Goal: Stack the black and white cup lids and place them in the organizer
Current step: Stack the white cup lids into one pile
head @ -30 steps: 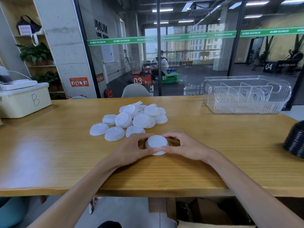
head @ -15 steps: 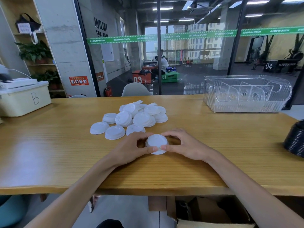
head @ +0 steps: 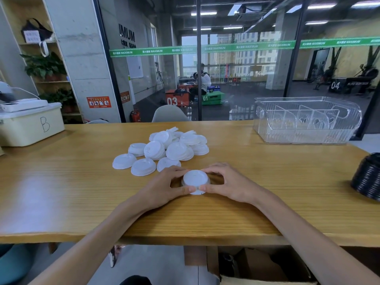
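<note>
Both hands close around a short stack of white cup lids [head: 195, 181] on the wooden surface [head: 61, 192], the left hand [head: 164, 187] and right hand [head: 230, 185] pinching its rim from opposite sides, thumbs nearly meeting at the front. More loose white lids [head: 164, 150] lie heaped just behind; a stack of black lids [head: 368, 177] stands at the right edge, and the clear organizer [head: 306, 120] waits at the far right, well apart. Squaring the rims evenly, with light pressure from both sides, would likely seat the stack before more lids are added.
</note>
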Demonstrator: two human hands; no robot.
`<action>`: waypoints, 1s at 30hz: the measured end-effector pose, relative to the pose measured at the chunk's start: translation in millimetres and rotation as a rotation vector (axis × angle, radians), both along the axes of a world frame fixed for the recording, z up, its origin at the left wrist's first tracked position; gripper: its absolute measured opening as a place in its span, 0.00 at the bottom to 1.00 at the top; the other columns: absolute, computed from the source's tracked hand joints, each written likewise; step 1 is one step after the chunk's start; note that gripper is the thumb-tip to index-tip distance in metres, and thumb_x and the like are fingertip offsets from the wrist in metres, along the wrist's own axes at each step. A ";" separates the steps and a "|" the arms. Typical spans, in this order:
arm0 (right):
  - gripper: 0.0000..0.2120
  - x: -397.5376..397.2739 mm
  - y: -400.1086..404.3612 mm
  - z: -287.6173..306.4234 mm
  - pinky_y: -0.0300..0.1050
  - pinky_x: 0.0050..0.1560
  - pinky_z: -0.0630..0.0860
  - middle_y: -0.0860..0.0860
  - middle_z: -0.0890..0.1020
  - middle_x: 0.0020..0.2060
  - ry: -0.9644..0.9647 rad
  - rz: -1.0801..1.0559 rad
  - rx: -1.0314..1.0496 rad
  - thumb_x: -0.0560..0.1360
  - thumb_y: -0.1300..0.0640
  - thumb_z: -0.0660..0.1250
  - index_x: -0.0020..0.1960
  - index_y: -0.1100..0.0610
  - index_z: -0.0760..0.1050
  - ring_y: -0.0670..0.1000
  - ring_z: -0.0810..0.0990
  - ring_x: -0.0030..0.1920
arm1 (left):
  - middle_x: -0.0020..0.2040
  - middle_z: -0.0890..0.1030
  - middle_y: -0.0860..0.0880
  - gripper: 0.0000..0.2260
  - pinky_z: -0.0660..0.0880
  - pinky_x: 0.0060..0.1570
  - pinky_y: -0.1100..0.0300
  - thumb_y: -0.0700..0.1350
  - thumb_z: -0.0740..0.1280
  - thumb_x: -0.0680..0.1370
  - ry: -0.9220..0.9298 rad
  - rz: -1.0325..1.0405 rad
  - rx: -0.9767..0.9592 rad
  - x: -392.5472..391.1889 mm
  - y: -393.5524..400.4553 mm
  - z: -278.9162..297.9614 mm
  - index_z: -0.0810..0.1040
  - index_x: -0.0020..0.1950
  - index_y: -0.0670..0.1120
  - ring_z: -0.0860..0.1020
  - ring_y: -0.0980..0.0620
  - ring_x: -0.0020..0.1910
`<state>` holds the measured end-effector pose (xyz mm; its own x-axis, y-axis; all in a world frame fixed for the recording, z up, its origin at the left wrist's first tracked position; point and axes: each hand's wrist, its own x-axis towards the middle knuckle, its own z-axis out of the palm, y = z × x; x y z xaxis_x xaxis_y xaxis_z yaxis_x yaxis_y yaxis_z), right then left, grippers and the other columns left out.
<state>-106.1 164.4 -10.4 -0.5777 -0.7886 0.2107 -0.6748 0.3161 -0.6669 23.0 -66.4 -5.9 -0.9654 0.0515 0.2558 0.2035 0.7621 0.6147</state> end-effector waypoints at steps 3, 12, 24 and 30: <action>0.25 0.3 -0.1 -0.2 0.47 0.78 0.65 0.37 0.76 0.67 -0.022 0.001 -0.008 0.74 0.39 0.78 0.69 0.39 0.78 0.39 0.66 0.73 | 0.63 0.82 0.68 0.16 0.70 0.63 0.75 0.57 0.75 0.80 -0.022 -0.012 0.034 2.8 0.6 3.0 0.79 0.67 0.68 0.76 0.70 0.65; 0.19 -1.1 -1.4 -2.1 0.47 0.77 0.69 0.36 0.79 0.64 -0.077 0.008 -0.076 0.70 0.37 0.81 0.58 0.31 0.79 0.37 0.73 0.70 | 0.59 0.85 0.64 0.13 0.80 0.64 0.52 0.52 0.77 0.80 0.269 0.438 0.135 22.2 -79.3 4.1 0.85 0.64 0.56 0.82 0.59 0.60; 0.21 -2.2 -2.6 -4.2 0.49 0.77 0.69 0.34 0.78 0.64 -0.084 -0.009 -0.084 0.69 0.34 0.81 0.59 0.32 0.80 0.39 0.73 0.71 | 0.69 0.82 0.55 0.33 0.70 0.73 0.52 0.54 0.81 0.76 0.024 0.495 -0.070 14.7 -133.1 -0.2 0.74 0.79 0.52 0.75 0.51 0.74; 0.22 -3.8 -3.0 -5.8 0.51 0.78 0.69 0.34 0.77 0.65 -0.079 -0.005 -0.075 0.68 0.33 0.79 0.60 0.31 0.79 0.40 0.72 0.72 | 0.64 0.79 0.58 0.26 0.69 0.64 0.56 0.48 0.84 0.74 0.096 0.501 0.056 22.0 -115.8 8.2 0.80 0.70 0.56 0.76 0.53 0.67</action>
<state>-109.9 161.5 -16.2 -0.5988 -0.7694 0.2225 -0.6179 0.2670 -0.7395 45.0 -182.2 2.3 -0.8399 -0.4281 0.3337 -0.1209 0.7468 0.6539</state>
